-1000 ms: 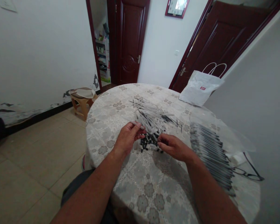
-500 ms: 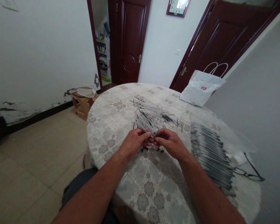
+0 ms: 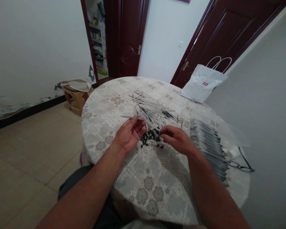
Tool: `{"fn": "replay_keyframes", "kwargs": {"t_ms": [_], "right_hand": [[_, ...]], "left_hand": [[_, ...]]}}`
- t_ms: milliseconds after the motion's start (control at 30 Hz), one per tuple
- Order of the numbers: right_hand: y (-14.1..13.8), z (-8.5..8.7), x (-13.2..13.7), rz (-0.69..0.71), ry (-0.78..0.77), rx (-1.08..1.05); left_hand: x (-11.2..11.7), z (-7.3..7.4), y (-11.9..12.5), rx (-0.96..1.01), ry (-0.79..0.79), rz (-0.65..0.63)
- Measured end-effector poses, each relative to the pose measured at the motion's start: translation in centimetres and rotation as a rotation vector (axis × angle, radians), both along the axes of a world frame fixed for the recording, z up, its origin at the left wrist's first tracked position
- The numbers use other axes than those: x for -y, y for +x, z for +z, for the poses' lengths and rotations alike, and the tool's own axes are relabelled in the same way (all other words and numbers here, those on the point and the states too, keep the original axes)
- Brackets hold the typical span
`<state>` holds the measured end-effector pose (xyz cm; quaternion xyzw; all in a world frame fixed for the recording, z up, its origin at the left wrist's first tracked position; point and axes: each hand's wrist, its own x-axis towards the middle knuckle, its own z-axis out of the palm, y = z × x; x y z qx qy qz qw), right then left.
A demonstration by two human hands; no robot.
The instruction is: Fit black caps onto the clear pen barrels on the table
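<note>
Between the thumb and forefinger of my left hand point(image 3: 130, 135) is a slim grey-white pen barrel point(image 3: 127, 116), pointing left, with the other fingers loosely spread. My right hand point(image 3: 175, 137) is at the right side of a heap of small black pen plugs point(image 3: 146, 137). Its fingers are pressed together, and whatever they may hold is too small to see. Just beyond both hands lies a loose pile of whitish pen tubes point(image 3: 149, 109), mixed with thin dark refills point(image 3: 170, 116).
A row of grey pens point(image 3: 208, 146) lies on clear plastic at the right, with eyeglasses point(image 3: 241, 167) beside it. A white paper bag point(image 3: 202, 83) stands at the table's back right. The round table has a floral cloth point(image 3: 147, 184). A stool point(image 3: 75, 93) stands left.
My hands have moved apart. My left hand has gone left and up with the pen barrel, uncovering the black plugs, while my right stays near the heap. The view has tilted down slightly.
</note>
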<state>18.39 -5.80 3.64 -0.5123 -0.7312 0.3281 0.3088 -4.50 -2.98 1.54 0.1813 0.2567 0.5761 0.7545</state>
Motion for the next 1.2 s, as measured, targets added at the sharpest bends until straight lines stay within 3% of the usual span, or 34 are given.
{"fn": "replay_keyframes", "kwargs": {"t_ms": [133,333,633,800,1033,1200], "right_hand": [[0.3,0.6,0.5,0.118,0.139,0.419],[0.0,-0.2,0.7,0.104,0.058,0.749],[-0.8,-1.1,0.2,0.141,-0.010,0.816],[-0.8,-0.9,0.2,0.079,0.079,0.610],[-2.9,-1.5,0.5,-0.182,0.048,-0.267],[-4.3,-2.2,0.6,-0.247,0.103,-0.432]], "left_hand": [[-0.1,-0.1,0.0,0.017,-0.001,0.020],[0.1,-0.1,0.3,0.007,0.021,0.044],[0.1,-0.4,0.4,-0.079,0.045,0.038],[0.4,-0.5,0.4,-0.074,0.056,-0.004],[1.1,-0.1,1.0,-0.123,0.083,-0.100],[1.1,-0.5,1.2,-0.140,0.095,-0.123]]}}
